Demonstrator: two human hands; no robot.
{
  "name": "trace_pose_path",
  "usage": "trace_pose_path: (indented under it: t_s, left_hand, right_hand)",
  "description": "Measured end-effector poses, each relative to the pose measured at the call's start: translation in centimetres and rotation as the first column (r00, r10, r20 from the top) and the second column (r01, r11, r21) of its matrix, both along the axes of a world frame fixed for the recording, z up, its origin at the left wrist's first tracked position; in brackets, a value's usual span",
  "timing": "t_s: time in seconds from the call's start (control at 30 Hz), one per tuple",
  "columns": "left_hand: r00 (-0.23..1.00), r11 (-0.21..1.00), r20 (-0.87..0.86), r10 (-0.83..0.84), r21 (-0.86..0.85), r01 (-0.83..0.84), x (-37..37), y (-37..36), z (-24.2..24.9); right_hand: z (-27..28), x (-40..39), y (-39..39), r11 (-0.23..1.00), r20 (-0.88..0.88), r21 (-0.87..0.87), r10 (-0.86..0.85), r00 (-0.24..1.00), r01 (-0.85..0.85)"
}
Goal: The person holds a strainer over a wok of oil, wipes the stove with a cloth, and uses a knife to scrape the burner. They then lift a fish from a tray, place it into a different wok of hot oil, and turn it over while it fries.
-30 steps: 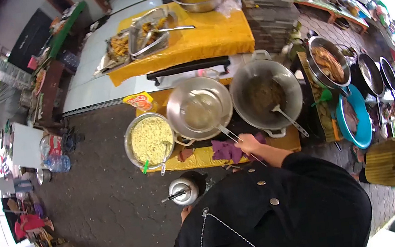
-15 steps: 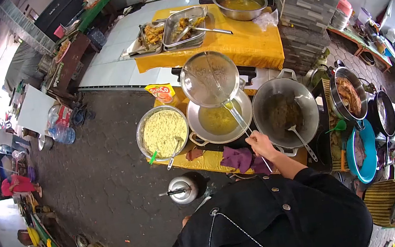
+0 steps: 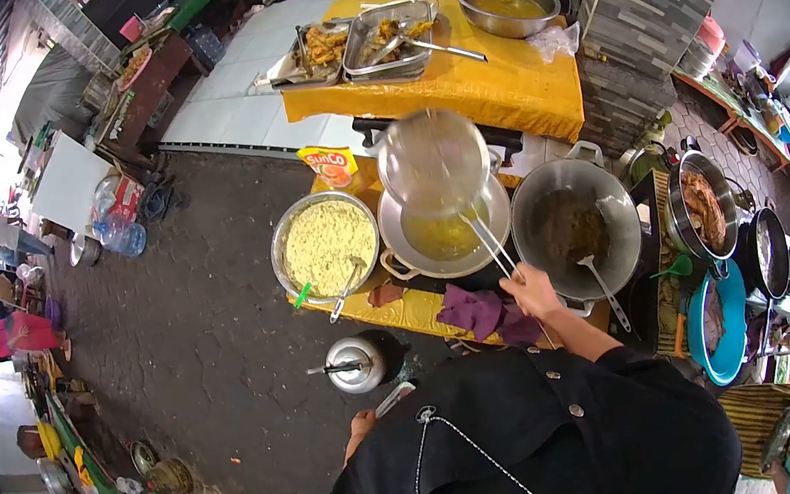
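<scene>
**As you lift the strainer, the yellow liquid in the pan comes into view**

A second ago the strainer (image 3: 433, 161) sits down inside the pan (image 3: 391, 232), covering most of it. Now you have it raised over the pan's far side, and the near part of the yellow liquid (image 3: 445, 240) lies open to view. The mesh is blurred, so it appears to be moving; no solid food shows in it, though the blur could hide small bits. For the work in hand, this likely means that the mesh is out of the liquid and free to drain, still placed so that drips fall mostly into the pan.

Your right hand (image 3: 530, 291) is wrapped round the strainer's long wire handle, whose end runs on past your grip. Your left hand (image 3: 362, 426), only partly visible a second ago, now shows low beside your body, apparently gripping a pale object (image 3: 395, 396) too small to identify.

Around the pan little has changed: the bowl (image 3: 278, 253) of pale yellow food stands to its left, the darker-bottomed wok (image 3: 565, 178) with a slotted spatula (image 3: 607, 293) to its right, and the purple cloth (image 3: 472, 310) lies on the near edge of the desk (image 3: 400, 315).
</scene>
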State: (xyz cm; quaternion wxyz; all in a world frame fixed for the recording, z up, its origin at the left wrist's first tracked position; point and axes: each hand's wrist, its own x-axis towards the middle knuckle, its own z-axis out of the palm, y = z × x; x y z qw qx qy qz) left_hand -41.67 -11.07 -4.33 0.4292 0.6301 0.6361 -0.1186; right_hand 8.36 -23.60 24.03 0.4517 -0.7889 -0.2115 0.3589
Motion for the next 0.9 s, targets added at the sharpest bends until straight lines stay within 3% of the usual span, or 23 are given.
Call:
trace_pose_path:
  t_s: [0.07, 0.2, 0.27, 0.33, 0.4, 0.47, 0.5, 0.6, 0.63, 0.73, 0.83, 0.87, 0.9]
  left_hand:
    - [0.998, 0.998, -0.011, -0.057, 0.002, 0.057, -1.7, -1.2, -1.1]
    - [0.996, 0.995, 0.036, 0.076, -0.065, -0.073, -0.4, -1.3, 1.1]
    - [0.988, 0.985, 0.054, 0.148, -0.097, -0.142, -0.6, -1.8, 1.0]
    - [0.967, 0.973, 0.141, 0.213, -0.123, -0.196, -0.8, -1.2, 0.0]
    - [0.99, 0.993, 0.111, 0.089, -0.082, -0.08, -1.0, -0.6, 0.6]
    - [0.993, 0.998, 0.099, 0.062, 0.025, -0.065, -0.4, 0.1, 1.9]
    - [0.981, 0.995, 0.167, 0.094, -0.035, -0.09, -1.4, 0.6, 0.5]
    - [0.985, 1.0, 0.173, 0.011, -0.011, -0.009, -2.3, 0.7, 0.9]
    - [0.986, 1.0, 0.167, 0.003, -0.015, -0.001, -2.5, 0.5, 1.1]
    - [0.984, 0.99, 0.141, 0.106, -0.105, -0.092, -1.3, 0.4, 2.6]
    - [0.999, 0.998, 0.035, 0.009, -0.056, -0.007, -1.7, 1.5, 1.8]
    - [0.89, 0.885, 0.014, -0.455, 0.121, 0.45, -2.3, 2.0, 0.1]
    - [0.632, 0.554, -0.134, -0.764, 0.366, 0.748, -2.8, 2.4, -1.3]
  right_hand:
    - [0.5, 0.5, 1.1, 0.997, 0.122, 0.076, -0.004, 0.993, -0.005]
    - [-0.3, 0.1, 2.2, 0.997, -0.012, 0.075, 0.0, 1.0, 0.001]
    - [-4.3, -0.1, 1.4, 0.998, -0.153, 0.049, 0.041, 0.987, -0.034]
    - [-6.5, -0.9, 0.6, 0.995, -0.133, -0.093, 0.025, 0.991, -0.038]
    - [-8.8, -1.4, -0.5, 0.959, -0.133, -0.261, 0.077, 0.988, -0.11]
    - [-11.0, -2.2, -1.8, 0.97, -0.021, -0.236, 0.048, 0.999, -0.052]
    - [-12.3, -2.4, -2.5, 0.979, 0.071, -0.2, 0.051, 0.996, -0.036]
    - [-7.6, -1.8, -1.5, 0.982, 0.088, -0.189, 0.018, 0.996, -0.001]
    - [-5.3, -1.5, -1.1, 0.99, -0.05, -0.137, -0.02, 0.999, 0.013]
    - [-3.9, -1.1, -0.2, 1.0, -0.061, -0.003, -0.017, 0.998, 0.017]
    - [-5.2, -1.3, 0.1, 1.0, -0.112, 0.002, -0.011, 0.994, 0.011]
    - [-6.6, -1.5, -0.1, 1.0, -0.129, -0.011, -0.007, 0.992, 0.005]
    - [-9.2, -1.6, -0.6, 1.0, -0.019, -0.02, 0.0, 1.0, -0.001]
